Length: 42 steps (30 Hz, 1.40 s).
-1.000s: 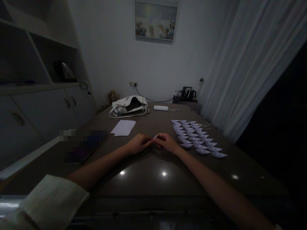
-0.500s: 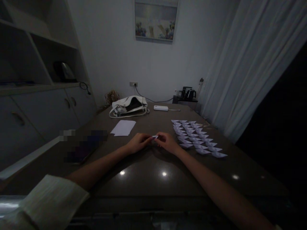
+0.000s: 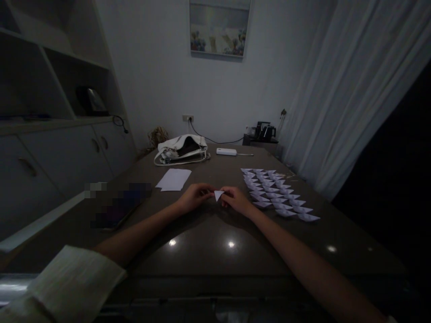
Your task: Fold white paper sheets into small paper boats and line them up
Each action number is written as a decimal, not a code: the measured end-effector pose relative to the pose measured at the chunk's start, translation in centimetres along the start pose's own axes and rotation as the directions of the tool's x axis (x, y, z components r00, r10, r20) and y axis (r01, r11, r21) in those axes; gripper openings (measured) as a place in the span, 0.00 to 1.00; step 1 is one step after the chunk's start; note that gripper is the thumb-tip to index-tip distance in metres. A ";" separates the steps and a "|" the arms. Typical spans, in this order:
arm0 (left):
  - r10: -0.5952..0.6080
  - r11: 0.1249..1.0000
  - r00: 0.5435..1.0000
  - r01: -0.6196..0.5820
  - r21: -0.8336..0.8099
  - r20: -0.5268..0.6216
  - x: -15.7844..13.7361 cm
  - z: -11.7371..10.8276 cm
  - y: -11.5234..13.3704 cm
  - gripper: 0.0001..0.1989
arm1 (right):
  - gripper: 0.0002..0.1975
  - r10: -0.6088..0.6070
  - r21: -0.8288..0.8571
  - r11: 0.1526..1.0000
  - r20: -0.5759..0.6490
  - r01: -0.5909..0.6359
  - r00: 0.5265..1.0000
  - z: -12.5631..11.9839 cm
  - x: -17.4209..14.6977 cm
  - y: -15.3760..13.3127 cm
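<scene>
Between my hands, a small folded piece of white paper [image 3: 218,195] shows as a triangle with its point down. My left hand [image 3: 195,197] pinches its left corner, and my right hand [image 3: 235,199] grips its right side with thumb and fingers. Right of my hands, several folded paper boats [image 3: 276,195] stand in rows on the dark table [image 3: 202,255]. A small stack of white paper sheets [image 3: 174,179] lies beyond my left hand, to its left.
A white handbag [image 3: 183,148] sits at the table's far side, with a white power bank [image 3: 226,152] and short cable beside it. At the left lies a dark, pixelated object [image 3: 121,206]. A black kettle [image 3: 268,132] stands beyond the table, near the curtain [image 3: 313,98].
The folded paper has turned from a thin sliver between my fingertips to a downward-pointing triangle facing me. Both hands stay in nearly the same place.
</scene>
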<state>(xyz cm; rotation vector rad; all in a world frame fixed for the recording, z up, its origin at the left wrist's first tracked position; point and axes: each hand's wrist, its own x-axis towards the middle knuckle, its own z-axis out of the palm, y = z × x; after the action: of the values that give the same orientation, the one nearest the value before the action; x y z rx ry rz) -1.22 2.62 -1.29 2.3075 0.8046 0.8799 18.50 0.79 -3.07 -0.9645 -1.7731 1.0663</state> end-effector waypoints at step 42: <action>-0.058 0.998 0.997 0.058 -0.004 -0.058 0.0 0.3 0.0 0.18 | 0.12 -0.170 -0.279 0.949 -0.065 0.145 0.983 -0.1 -0.4 -0.2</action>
<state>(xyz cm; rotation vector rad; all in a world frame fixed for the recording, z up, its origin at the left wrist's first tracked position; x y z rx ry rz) -1.07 2.56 -1.51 2.2543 0.8904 0.9253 18.70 0.37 -2.95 -0.9980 -1.9206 0.6792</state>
